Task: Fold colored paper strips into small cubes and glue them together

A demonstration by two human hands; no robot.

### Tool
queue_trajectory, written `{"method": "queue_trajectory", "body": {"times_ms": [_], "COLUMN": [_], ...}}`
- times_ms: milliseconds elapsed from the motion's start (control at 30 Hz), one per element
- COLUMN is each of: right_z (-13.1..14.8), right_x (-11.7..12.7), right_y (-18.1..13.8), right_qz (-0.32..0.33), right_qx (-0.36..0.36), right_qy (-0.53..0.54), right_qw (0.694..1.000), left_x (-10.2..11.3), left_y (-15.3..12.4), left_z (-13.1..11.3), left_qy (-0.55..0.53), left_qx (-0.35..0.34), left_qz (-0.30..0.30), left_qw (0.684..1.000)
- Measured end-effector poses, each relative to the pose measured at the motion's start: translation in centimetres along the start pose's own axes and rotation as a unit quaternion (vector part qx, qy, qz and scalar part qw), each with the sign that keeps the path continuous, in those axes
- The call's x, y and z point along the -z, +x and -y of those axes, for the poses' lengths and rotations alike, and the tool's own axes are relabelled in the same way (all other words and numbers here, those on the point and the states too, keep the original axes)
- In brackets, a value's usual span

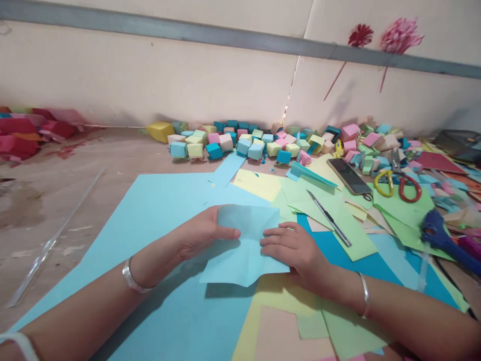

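A light blue sheet of paper (248,255) with creases across it is held up between my hands, tilted above the table. My left hand (205,228) grips its left side, thumb on the front face and fingers hidden behind. On the right edge, my right hand (295,250) has its fingers laid over the front, with the thumb out of sight behind the paper. Beneath lies a large light blue sheet (158,220), overlapped on the right by yellow and green sheets.
Many small folded paper boxes (225,143) line the wall. To the right lie a craft knife (328,218), a phone (349,175), scissors (400,183) and a blue glue gun (447,240). A clear glue stick or strip (56,238) lies left. Paper flowers (400,36) hang above.
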State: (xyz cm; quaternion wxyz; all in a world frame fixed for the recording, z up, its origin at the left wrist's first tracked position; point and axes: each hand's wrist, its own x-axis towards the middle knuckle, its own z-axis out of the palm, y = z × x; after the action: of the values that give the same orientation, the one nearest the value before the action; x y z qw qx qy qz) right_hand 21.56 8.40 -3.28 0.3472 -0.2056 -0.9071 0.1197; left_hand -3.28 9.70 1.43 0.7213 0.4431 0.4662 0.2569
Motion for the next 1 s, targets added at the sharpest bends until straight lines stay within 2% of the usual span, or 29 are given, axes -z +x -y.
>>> {"method": "queue_trajectory", "body": {"times_ms": [133,233,300,467,633,700,800,900,1000], "right_z": [-0.1,-0.5,-0.8,-1.4,-1.4,-1.4,-1.4,-1.5,-1.4], "right_x": [0.3,0.7,1.0,1.4,1.6,1.5,1.3,1.0,0.9], "right_y": [0.3,0.5,0.5,0.8,1.4,1.4,1.3,1.3,1.3], "right_qz": [-0.059,-0.081,-0.077,-0.077,-0.105,-0.113,-0.129,-0.125,-0.115], "right_qx": [-0.094,-0.188,-0.231,-0.302,-0.336,-0.356,-0.384,-0.395,-0.405], "right_qy": [0.087,0.107,0.119,0.207,0.268,0.285,0.284,0.289,0.281], "right_qw": [0.99,0.973,0.963,0.927,0.897,0.883,0.869,0.863,0.862], "left_x": [-0.1,0.4,0.7,0.6,0.3,0.4,0.7,0.8,0.5], "left_y": [0.2,0.4,0.5,0.3,0.2,0.1,-0.3,-0.7,-1.1], "left_z": [0.6,0.8,0.7,0.3,0.0,-0.2,-0.8,-1.5,-1.9], "left_qy": [0.073,0.069,0.052,0.05,0.043,0.048,0.083,0.202,0.305], "left_qx": [-0.019,-0.066,-0.088,-0.078,-0.078,-0.068,-0.063,-0.113,-0.132], "left_qz": [-0.05,-0.066,-0.053,-0.014,0.024,0.002,-0.078,-0.156,-0.181], "left_qw": [0.996,0.993,0.993,0.996,0.996,0.996,0.991,0.96,0.926]}}
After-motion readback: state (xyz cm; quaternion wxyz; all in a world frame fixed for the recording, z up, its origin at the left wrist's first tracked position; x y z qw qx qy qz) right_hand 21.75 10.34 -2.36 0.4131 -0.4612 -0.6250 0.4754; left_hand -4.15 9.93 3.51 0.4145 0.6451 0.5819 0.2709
